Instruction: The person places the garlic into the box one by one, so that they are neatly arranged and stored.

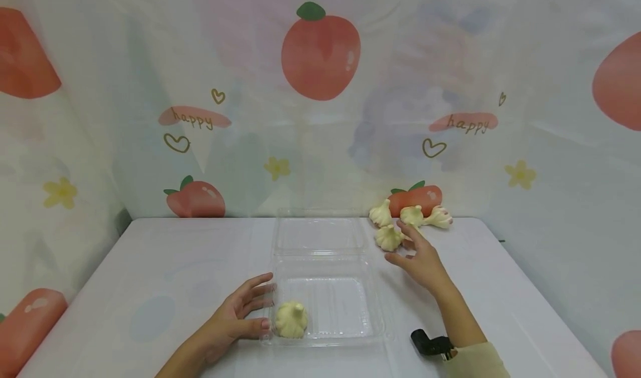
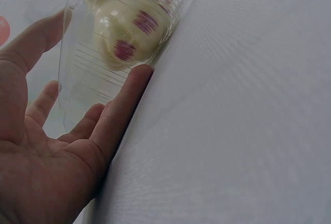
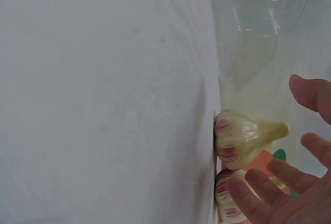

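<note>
A clear plastic clamshell box (image 1: 345, 339) lies with its lid (image 1: 320, 237) folded back, away from the person. One cream garlic bulb (image 1: 291, 320) sits in its near left corner; purple patches on the bulb (image 2: 129, 32) show through the wall in the left wrist view. My left hand (image 1: 230, 319) rests along the box's left side, its fingers extended at the wall. At the back right, my right hand (image 1: 423, 264) reaches over a group of garlic bulbs (image 1: 388, 237), thumb and fingers spread. In the right wrist view it holds nothing, with a bulb (image 3: 245, 136) just beyond the fingertips.
A white table (image 1: 200, 266) meets a printed curtain (image 1: 320, 161) along its back edge. Several bulbs, one pink-streaked (image 1: 440, 217), crowd against that curtain. A black device (image 1: 429, 343) is by the right wrist.
</note>
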`<state>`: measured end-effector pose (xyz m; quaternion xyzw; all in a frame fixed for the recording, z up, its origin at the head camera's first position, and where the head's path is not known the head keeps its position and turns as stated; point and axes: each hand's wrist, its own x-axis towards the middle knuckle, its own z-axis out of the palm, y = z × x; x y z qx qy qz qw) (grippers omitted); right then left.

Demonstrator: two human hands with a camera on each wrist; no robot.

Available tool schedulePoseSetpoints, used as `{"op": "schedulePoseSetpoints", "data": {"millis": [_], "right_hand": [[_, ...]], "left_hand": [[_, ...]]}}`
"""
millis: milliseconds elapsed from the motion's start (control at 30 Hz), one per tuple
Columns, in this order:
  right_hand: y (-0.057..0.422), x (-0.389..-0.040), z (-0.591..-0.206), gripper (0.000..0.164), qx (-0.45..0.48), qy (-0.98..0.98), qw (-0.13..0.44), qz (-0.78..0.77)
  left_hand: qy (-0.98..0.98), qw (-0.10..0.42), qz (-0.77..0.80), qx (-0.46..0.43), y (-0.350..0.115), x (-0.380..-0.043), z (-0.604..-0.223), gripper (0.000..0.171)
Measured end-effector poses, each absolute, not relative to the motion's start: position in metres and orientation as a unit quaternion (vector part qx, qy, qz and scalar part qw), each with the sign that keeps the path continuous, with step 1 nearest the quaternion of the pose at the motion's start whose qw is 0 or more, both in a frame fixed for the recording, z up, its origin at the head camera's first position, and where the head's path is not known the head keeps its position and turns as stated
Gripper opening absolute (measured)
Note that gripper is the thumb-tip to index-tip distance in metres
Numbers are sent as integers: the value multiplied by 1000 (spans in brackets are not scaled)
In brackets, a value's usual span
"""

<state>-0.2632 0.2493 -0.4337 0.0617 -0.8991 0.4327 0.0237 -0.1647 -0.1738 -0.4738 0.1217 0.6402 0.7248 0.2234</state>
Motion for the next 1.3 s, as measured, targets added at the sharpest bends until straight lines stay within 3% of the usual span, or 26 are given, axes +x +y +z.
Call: {"op": "schedulePoseSetpoints", "data": {"millis": [533,1300], "right_hand": [[246,-290,-430,91,40,-872,-4,488],[238,-291,-439,71,59,-892,-2,448]], "left_hand": [[639,228,725,119,-173,-166,-474,83],[639,227,725,119,-174,-166,-474,85]]}}
